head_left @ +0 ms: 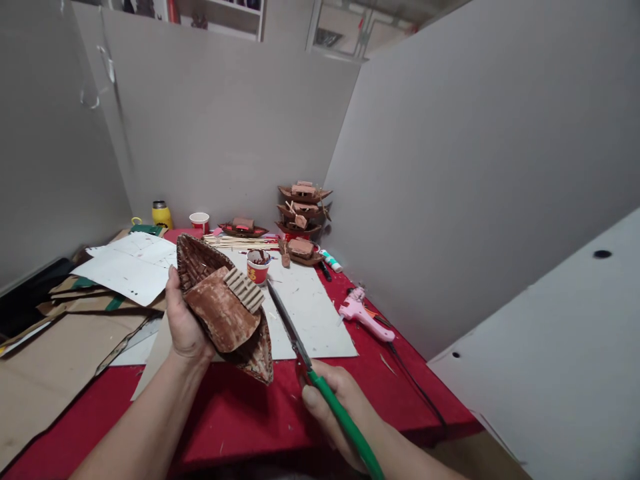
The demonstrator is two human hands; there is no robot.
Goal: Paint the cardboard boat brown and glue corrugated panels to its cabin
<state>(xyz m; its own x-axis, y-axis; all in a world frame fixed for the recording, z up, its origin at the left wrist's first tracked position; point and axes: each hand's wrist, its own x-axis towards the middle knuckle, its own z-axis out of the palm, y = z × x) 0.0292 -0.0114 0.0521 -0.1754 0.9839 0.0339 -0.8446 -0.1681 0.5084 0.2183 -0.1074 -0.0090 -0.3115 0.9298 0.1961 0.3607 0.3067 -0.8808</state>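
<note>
My left hand [184,319] grips a brown painted cardboard model boat [223,308] from its left side and holds it tilted above the red table. A corrugated cardboard piece sits on the boat's cabin roof. My right hand [334,401] is closed around the green handles of a pair of scissors [296,337]. The closed blades point up and left, ending just right of the boat.
A white sheet [315,313] lies on the red tablecloth [250,413]. A red paper cup with brown paint [258,265], a pink glue gun [363,313], a stack of finished model boats [303,213], wooden sticks, a yellow bottle [161,214] and cardboard sheets [55,353] surround it. Grey partition walls enclose the desk.
</note>
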